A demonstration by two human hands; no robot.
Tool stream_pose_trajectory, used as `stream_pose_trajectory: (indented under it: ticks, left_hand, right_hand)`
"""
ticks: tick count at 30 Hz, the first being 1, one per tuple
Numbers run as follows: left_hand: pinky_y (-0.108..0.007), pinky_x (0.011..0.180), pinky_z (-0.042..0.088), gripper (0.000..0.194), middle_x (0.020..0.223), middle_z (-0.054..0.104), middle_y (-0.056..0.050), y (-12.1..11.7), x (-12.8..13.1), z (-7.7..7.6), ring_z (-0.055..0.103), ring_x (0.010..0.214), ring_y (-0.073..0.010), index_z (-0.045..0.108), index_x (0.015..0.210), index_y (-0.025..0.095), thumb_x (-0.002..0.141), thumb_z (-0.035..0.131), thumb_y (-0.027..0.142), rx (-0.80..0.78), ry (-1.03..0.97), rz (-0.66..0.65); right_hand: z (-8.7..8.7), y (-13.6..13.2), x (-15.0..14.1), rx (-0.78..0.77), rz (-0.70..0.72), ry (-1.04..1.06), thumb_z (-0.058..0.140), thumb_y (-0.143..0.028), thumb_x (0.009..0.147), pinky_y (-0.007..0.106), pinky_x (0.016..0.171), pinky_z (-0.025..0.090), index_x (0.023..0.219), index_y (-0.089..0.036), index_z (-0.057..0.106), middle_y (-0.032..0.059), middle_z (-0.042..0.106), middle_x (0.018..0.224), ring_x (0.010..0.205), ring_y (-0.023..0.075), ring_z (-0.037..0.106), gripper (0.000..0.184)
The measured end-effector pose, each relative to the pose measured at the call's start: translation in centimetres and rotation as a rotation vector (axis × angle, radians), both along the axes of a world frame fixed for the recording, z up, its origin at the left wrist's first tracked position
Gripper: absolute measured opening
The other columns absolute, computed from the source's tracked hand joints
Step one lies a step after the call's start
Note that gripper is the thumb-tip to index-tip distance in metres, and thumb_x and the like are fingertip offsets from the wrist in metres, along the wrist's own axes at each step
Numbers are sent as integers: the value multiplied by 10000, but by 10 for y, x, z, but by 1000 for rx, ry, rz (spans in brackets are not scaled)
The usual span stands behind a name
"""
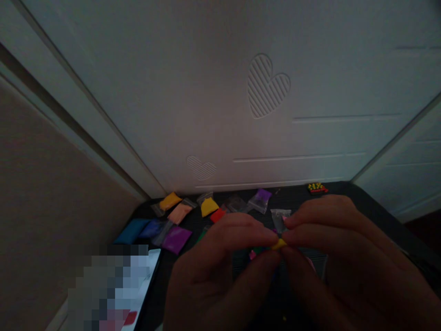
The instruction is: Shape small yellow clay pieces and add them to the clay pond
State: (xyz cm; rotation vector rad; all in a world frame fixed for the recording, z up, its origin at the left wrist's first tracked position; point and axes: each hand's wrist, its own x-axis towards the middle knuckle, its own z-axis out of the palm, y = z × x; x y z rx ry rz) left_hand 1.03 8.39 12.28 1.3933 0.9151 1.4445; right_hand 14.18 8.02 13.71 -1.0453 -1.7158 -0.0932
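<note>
My left hand and my right hand meet at the fingertips low in the view. Both pinch a small yellow piece between thumbs and forefingers. The hands hover over a dark table. Under them lie small pink and green bits, mostly hidden. A clear empty bag sits just behind the fingertips.
Several small bags of coloured material lie at the back left: orange, peach, yellow, red, purple, blue. A violet bag and a small beaded piece lie near a white panel with embossed hearts. A blurred sheet lies front left.
</note>
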Motion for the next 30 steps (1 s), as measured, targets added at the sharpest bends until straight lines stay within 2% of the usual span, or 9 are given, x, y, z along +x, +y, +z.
stream_pose_trajectory:
  ticks: [3,8,12,17,22,30]
  left_hand:
    - [-232,768,481,212,802,666,55,0,0,1,592,812,-125,665,764,314,664,649,129,34,60,64]
    - [-220,735,479,243,818,636,64,-2,0,1,573,824,-123,649,779,313,655,648,104,178,162,173]
    - [-213,787,452,242,829,626,66,-4,0,0,559,853,-118,641,781,297,669,623,83,256,217,235]
    - [-201,803,437,233,809,622,73,-4,0,-1,555,816,-103,633,776,294,667,617,89,276,235,242]
    - [-200,758,457,146,791,617,71,0,2,-5,556,780,-107,628,763,294,673,626,179,378,236,282]
    - [-187,696,476,231,832,629,53,-2,2,1,563,829,-116,640,821,281,662,621,116,317,205,204]
  right_hand:
    - [1,1,2,16,-12,-26,583,-254,715,247,546,504,673,-202,610,-12,616,677,632,93,570,72]
    - [0,0,2,-10,-11,-1,580,-258,720,259,570,501,678,-210,609,-12,612,694,649,99,565,70]
    - [-6,-2,-1,-5,-28,60,582,-270,725,258,591,490,693,-224,599,-25,608,713,668,96,563,58]
    - [-11,-4,-1,-26,-13,77,588,-306,722,267,615,485,723,-239,588,-34,605,749,696,100,561,66]
    - [-10,-2,1,7,-5,69,576,-307,735,264,605,485,716,-234,589,-27,604,727,691,103,565,76]
    - [-8,-3,0,2,9,52,573,-299,740,259,595,483,735,-229,582,-32,606,743,694,94,564,70]
